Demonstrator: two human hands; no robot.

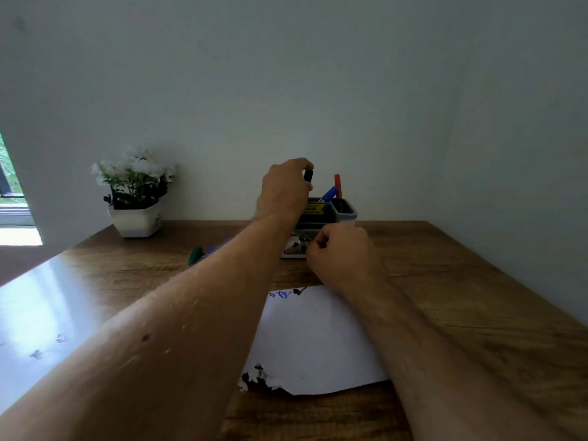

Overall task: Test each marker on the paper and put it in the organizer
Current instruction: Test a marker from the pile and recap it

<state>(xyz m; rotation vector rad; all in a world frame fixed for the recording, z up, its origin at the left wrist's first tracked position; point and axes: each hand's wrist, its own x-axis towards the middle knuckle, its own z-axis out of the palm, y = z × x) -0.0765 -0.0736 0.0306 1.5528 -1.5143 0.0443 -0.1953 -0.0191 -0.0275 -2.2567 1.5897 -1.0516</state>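
Note:
A grey organizer [345, 211] stands at the back of the wooden desk, with a blue marker [329, 194] and a red marker [337, 185] upright in it. My left hand [284, 189] is raised over its left side, pinching a black marker [308, 175] by its top end. In front of the organizer, my right hand [342, 254] is curled into a fist; whether it holds anything is hidden. A white paper [315, 338] with blue and black scribbles at its far edge lies near me. A green marker [195, 255] and a purple marker [219, 245] lie left of my left forearm.
A white pot of white flowers [136, 198] sits at the back left of the desk [461, 281]. The wall is right behind the organizer. A window opening shows at the far left. The paper's near edge is torn and smudged black.

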